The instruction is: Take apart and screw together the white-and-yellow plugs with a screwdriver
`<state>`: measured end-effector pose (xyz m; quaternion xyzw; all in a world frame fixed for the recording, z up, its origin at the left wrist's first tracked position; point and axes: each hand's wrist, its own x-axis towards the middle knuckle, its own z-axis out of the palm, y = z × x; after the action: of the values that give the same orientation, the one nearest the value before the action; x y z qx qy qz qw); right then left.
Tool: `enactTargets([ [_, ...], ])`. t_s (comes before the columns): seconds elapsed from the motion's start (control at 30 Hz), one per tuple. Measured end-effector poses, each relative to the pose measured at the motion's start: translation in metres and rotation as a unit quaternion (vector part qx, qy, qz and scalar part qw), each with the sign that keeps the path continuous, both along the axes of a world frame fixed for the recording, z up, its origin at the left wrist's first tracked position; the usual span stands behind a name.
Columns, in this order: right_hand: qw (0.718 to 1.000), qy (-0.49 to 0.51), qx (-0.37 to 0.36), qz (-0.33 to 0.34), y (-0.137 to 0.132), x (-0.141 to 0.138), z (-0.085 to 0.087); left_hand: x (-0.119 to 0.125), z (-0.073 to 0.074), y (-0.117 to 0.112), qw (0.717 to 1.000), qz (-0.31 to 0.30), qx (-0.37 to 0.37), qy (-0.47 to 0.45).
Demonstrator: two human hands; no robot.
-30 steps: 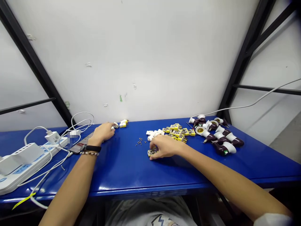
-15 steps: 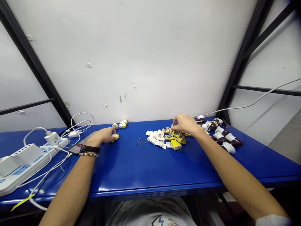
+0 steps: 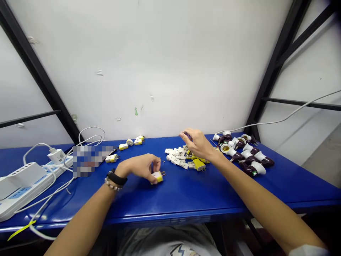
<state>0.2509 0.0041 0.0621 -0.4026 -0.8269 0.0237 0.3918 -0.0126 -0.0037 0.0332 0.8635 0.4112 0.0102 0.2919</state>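
1. Although several plugs [image 3: 111,158] at the blue table's [image 3: 186,199] left look closed, loose white covers [image 3: 176,155] and yellow bodies [image 3: 199,164] suggest plenty left.
2. Right hand [image 3: 198,145]: fingers curled on a dark purple object [image 3: 188,134].
3. Left hand [image 3: 142,169]: fingertips pinch a white-and-yellow plug [image 3: 159,177] mid-table.
4. A tiny screw [image 3: 163,161] lies beyond it.

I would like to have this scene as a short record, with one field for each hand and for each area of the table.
Left hand: fingers on a white-and-yellow plug, prongs pointing right
Right hand: raised, gripping a dark object, mostly hidden
Middle: white plastic pieces beside a yellow plug body
Back left: more white-and-yellow plugs
Far left: power strip with cables
Right side: dark lamp holders with white sockets
Surface: blue table
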Motion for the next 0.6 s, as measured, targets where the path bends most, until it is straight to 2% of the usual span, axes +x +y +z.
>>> enactTargets([
  [0.13, 0.993, 0.089, -0.048, 0.059, -0.010, -0.014, -0.006, 0.027, -0.012, -0.008, 0.996, -0.010, 0.071, -0.057],
  [0.3, 0.954, 0.195, -0.165, 0.155, -0.013, -0.026, -0.021, 0.031, -0.021, -0.007, 0.990, -0.005, 0.082, -0.113],
  [0.43, 0.952, 0.181, -0.182, 0.169, -0.013, -0.033, -0.032, 0.032, -0.026, -0.005, 0.988, -0.009, 0.096, -0.125],
  [0.6, 0.954, 0.156, -0.188, 0.174, -0.018, -0.039, -0.034, 0.036, -0.031, -0.005, 0.981, -0.021, 0.118, -0.153],
])
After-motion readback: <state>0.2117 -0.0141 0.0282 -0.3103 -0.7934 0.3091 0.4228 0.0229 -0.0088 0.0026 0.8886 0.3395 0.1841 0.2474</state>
